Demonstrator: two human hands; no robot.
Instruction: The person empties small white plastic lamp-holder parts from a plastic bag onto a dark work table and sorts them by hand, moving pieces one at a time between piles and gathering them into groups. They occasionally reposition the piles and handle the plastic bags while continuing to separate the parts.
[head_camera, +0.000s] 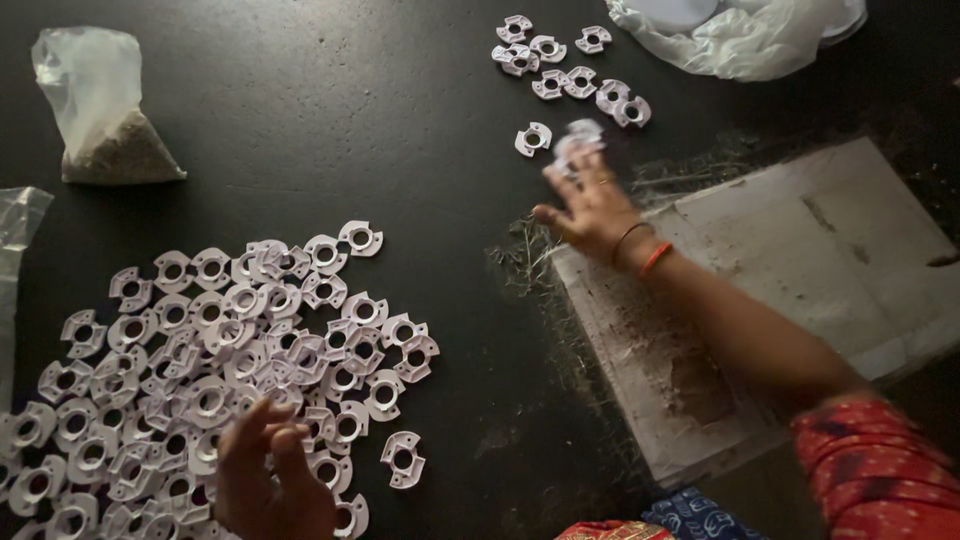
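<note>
Right hand (590, 205) far on the tabletop (420, 130), fingers pinching a blurred white ring piece (580, 135) beside the small far group (565, 70); left hand (265, 480) near, fingers loosely curled over the big pile (220, 350), maybe scattering rings.

**Dim, soft light with motion blur at the far hand**

The scene is dim overall, and the dark tabletop (400, 120) swallows most of the light. The pile of white plastic rings (220, 350) stands out brightly against it, with a faint violet cast. Shadows are soft and weak, with no hard edges. Pale glare sits on the crumpled plastic bag (740, 35) beyond the rings. The right hand (590, 205) is smeared by motion blur, its fingertips indistinct. The left hand (265, 480), just beside the pile, is dark and underexposed. Fine detail looks soft and slightly grainy.
</note>
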